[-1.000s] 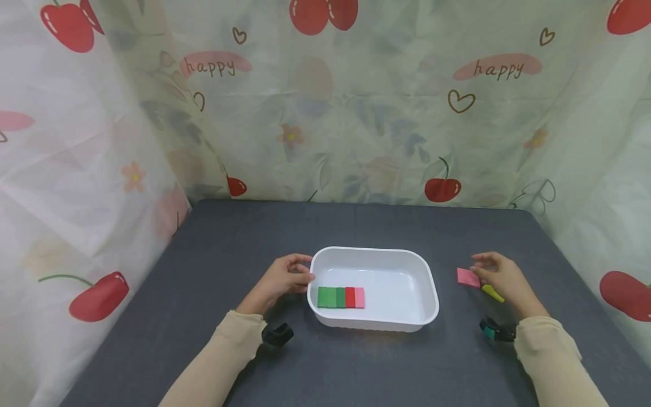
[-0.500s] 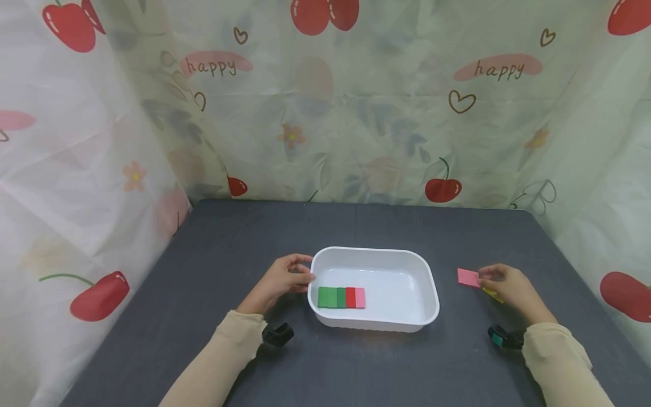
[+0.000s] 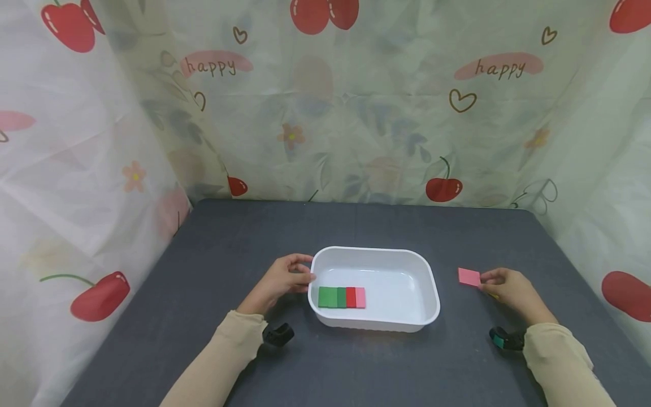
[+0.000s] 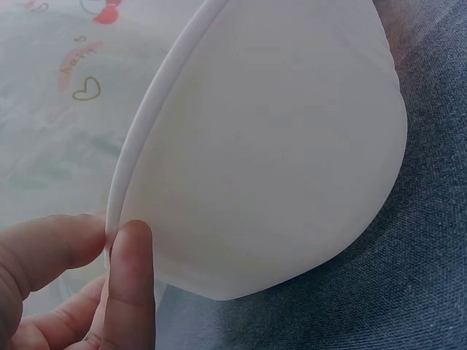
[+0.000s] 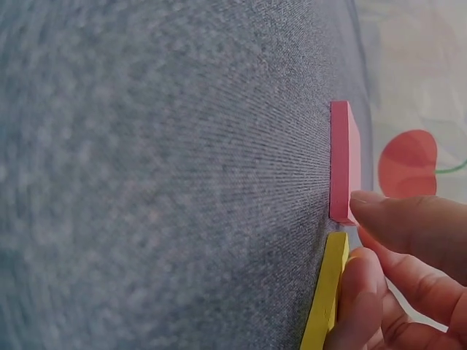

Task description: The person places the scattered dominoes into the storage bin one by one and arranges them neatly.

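The left hand (image 3: 287, 277) grips the left rim of a white plastic tray (image 3: 373, 327); in the left wrist view, digits lie on both sides of the rim (image 4: 135, 146). At the right, the right hand (image 3: 515, 289) has its bent fingers at the right edge of a flat pink block (image 3: 468, 277). In the right wrist view, one fingertip rests against this pink block (image 5: 341, 164); I cannot tell whether the fingers pinch it. A yellow block (image 5: 328, 292) lies close beside it, mostly hidden under the hand in the head view.
Inside the tray, green blocks (image 3: 328, 297), a dark green block (image 3: 342, 297), a red block (image 3: 351, 297) and a pink one (image 3: 360, 297) sit in a row at the near left. Patterned curtains (image 3: 346, 113) enclose the dark grey table (image 3: 244, 237).
The right hand has come down and slightly toward the near right, and its fingertips now meet the pink block's edge. It covers more of the yellow block. The left hand and tray have stayed put.
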`<state>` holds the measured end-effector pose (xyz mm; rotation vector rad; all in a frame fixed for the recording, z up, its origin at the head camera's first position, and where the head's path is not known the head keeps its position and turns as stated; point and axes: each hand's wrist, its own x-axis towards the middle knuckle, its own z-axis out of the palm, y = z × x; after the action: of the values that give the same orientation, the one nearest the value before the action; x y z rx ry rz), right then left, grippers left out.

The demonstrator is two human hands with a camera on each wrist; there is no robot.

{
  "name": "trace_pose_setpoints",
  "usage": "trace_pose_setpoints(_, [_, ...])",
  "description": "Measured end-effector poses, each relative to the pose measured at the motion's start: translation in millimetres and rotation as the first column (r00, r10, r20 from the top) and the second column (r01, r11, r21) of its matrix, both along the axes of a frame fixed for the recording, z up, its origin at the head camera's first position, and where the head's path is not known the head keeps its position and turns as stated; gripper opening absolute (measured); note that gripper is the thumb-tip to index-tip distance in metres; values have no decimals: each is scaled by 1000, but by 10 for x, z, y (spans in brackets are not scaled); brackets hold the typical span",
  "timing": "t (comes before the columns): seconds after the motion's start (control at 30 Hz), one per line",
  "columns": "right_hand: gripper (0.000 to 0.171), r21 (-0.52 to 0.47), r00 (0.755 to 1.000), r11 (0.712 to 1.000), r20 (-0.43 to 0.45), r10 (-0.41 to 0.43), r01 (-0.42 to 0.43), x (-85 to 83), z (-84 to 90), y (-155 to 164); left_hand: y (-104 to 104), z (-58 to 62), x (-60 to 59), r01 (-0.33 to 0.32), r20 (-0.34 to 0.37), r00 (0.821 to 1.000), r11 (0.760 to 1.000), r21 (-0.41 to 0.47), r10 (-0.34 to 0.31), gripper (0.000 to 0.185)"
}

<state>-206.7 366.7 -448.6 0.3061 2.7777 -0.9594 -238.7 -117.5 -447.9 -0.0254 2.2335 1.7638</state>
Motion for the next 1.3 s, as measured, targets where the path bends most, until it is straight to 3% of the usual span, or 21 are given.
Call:
trace_pose_setpoints(0.47, [42, -4, 999, 1000, 38, -15, 15, -11, 9, 1, 2, -4, 2, -5, -3, 1000, 1000, -2, 5, 47])
trace_pose_setpoints(0.97, [36, 28, 995, 997, 73, 73, -75, 6, 70, -73, 9, 12, 0, -14, 7, 1000, 1000, -4, 14, 48])
trace_pose_setpoints(1.3, [38, -17, 986, 988, 69, 154, -153, 27, 71, -76, 8, 14, 4, -3, -3, 1000, 1000, -4, 3, 49])
